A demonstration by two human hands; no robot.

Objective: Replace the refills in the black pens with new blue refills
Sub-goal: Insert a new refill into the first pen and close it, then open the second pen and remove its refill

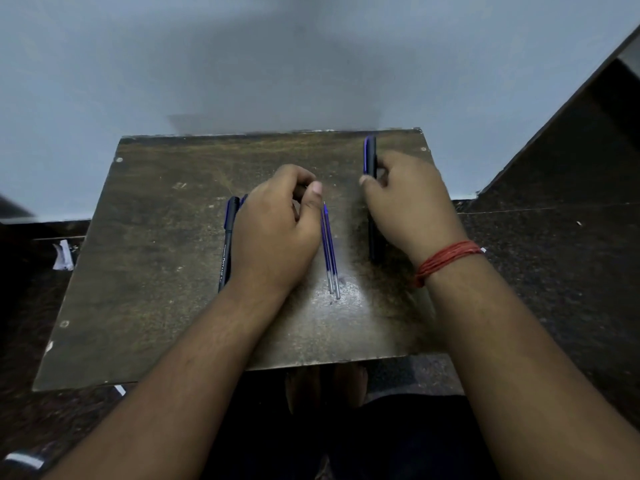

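Observation:
Two blue refills (330, 251) lie side by side in the middle of the worn wooden board (156, 271), tips toward me. My left hand (277, 230) hovers just left of them with its fingers curled; whether it pinches anything is hidden. A black pen (228, 244) with a blue clip lies at that hand's left edge, and a second one beside it is mostly covered. My right hand (412, 206) grips a black pen (370, 157) upright, its upper end pointing away from me. Another dark pen (373, 244) lies under that hand.
The board rests on a dark speckled floor (554, 271) against a pale wall (311, 64). Scraps of white paper (63, 255) lie on the floor at the left. A red thread band (446, 259) circles my right wrist. My feet (325, 386) show below the board's near edge.

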